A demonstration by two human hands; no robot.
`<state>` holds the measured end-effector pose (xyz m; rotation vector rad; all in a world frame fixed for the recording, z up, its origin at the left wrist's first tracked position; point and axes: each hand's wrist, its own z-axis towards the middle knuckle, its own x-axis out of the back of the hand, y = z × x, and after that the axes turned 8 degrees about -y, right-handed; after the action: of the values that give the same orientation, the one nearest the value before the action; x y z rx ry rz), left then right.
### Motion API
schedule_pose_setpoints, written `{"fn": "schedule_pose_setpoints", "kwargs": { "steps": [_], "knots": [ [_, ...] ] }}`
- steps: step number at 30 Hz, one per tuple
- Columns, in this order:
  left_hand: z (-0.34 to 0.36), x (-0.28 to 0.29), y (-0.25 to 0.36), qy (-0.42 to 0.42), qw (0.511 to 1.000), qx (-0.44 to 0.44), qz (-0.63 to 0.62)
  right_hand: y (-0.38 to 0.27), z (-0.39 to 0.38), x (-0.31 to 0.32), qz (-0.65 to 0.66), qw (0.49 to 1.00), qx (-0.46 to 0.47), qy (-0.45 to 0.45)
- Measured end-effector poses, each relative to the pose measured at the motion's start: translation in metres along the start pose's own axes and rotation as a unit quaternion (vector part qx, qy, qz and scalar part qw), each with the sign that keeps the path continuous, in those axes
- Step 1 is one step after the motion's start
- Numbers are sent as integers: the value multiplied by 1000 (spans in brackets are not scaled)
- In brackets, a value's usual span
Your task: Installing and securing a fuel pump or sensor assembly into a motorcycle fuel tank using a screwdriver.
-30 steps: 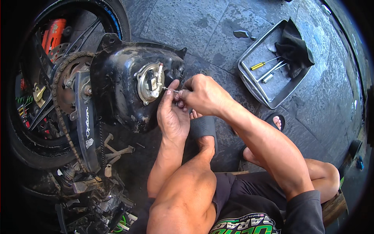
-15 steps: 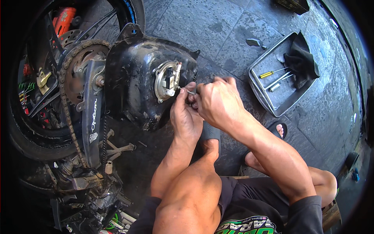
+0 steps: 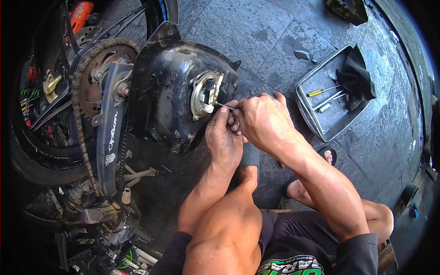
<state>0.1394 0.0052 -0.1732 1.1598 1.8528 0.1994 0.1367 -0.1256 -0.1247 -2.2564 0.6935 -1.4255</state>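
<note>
A black metal tank holds a round silver flanged fitting with a black connector and short pipe. My left hand is closed at the fitting's lower right, fingertips pinched on a thin metal shaft that points toward the fitting. My right hand is closed on the same shaft just to the right, its knuckles covering whatever end it holds. Whether the tip touches the fitting, I cannot tell.
A wheel with chain and rusty sprocket fills the left, above engine parts. On the tiled floor at right sit a grey tray with screwdrivers and black cloth, and a dark box. My legs are below.
The view has shifted, so the tank, tray and hands appear farther right and the top box shows more. Both hands stay together on the shaft beside the fitting.
</note>
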Motion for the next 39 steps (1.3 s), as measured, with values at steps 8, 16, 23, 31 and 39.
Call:
{"fn": "schedule_pose_setpoints", "kwargs": {
  "steps": [8, 16, 23, 31, 39],
  "knots": [
    [1, 0, -4, 30, 998, 6, -58, -1, -1, -7, -45, 997, 30, 53],
    [0, 23, -15, -59, 997, 58, -10, -3, 4, -6, -6, 999, 22, 37],
    [1, 37, -29, -90, 877, -105, 460, -3, 0, -3, -18, 999, 31, 29],
    [-1, 16, -10, -56, 993, 97, 47, 17, -33, 12, 74, 996, -40, 25],
    [3, 23, -20, -46, 978, 99, 181, 22, -50, 0, 107, 991, -78, 4]
  ]
}}
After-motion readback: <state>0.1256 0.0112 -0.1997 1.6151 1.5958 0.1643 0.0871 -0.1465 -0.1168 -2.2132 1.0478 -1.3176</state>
